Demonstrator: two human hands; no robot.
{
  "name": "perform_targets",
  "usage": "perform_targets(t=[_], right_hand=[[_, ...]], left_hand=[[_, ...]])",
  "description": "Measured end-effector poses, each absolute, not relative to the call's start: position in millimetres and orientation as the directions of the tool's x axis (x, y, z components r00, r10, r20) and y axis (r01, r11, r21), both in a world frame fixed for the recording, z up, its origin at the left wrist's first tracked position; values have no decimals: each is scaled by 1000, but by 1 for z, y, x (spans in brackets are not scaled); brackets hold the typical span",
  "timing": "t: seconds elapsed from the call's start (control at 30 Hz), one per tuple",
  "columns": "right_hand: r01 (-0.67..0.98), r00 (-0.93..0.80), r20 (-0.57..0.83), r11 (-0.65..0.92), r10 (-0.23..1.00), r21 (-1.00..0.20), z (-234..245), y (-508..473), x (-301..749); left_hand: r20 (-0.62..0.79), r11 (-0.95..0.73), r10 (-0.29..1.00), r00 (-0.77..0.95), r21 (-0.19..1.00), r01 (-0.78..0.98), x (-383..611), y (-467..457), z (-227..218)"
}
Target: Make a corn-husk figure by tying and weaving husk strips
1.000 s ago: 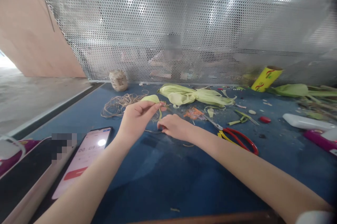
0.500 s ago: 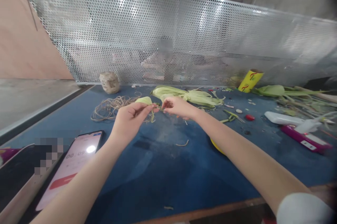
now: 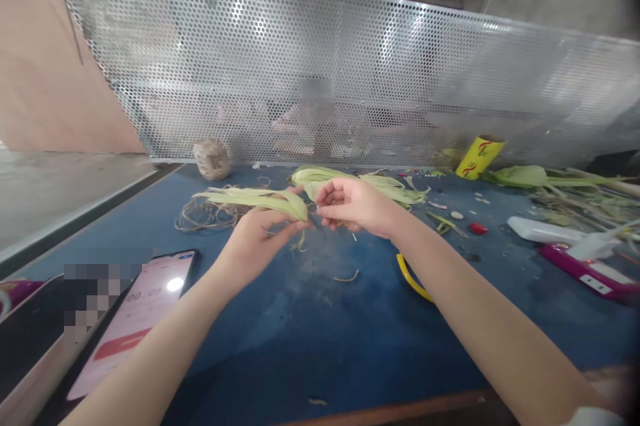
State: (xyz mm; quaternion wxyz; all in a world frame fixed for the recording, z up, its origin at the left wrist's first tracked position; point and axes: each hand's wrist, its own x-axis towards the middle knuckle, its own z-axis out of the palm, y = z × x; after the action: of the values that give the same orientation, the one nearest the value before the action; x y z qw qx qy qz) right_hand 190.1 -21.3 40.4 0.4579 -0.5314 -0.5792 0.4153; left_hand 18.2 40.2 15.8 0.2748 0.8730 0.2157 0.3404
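My left hand (image 3: 263, 233) is closed around a pale green corn husk (image 3: 250, 198), whose loose strips trail off to the left. The folded end of the husk points right, toward my other hand. Just beside that end, my right hand (image 3: 353, 207) has its fingers curled into a pinch; whatever lies between the fingertips is too small to make out. Behind both hands, more corn husks (image 3: 313, 175) lie on the blue table. A tangle of brown twine (image 3: 200, 215) sits left of the husk in my left hand.
At the left rests a phone (image 3: 135, 319). A ball of twine (image 3: 211, 159) and a yellow roll (image 3: 480, 157) stand by the perforated metal screen (image 3: 280, 46). To the right are a purple power strip (image 3: 583, 269), husk scraps and a yellow ring (image 3: 413, 279), partly under my right forearm.
The husk in my left hand has swung round, so its strips now extend left over the twine. My right hand has moved slightly right, away from the left fingertips.
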Motion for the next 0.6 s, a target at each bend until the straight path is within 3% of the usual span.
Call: perform_targets(t=[0.2,0.3,0.5,0.6], right_hand=[[34,-132,83,89,988,-995,34,-26,197],[-69,-157,115,105,981,-992,24,-27,202],[-2,-308,293,307,905,-952,9,-36,205],[95,-244,395,427,886,-899,8,-42,201]], left_hand=[[354,-739,566,744,619,267,19,40,13],[304,-663,615,728,699,268,18,38,15],[157,-475,598,786,859,190,17,34,17],[121,-401,555,823,906,138,17,33,15]])
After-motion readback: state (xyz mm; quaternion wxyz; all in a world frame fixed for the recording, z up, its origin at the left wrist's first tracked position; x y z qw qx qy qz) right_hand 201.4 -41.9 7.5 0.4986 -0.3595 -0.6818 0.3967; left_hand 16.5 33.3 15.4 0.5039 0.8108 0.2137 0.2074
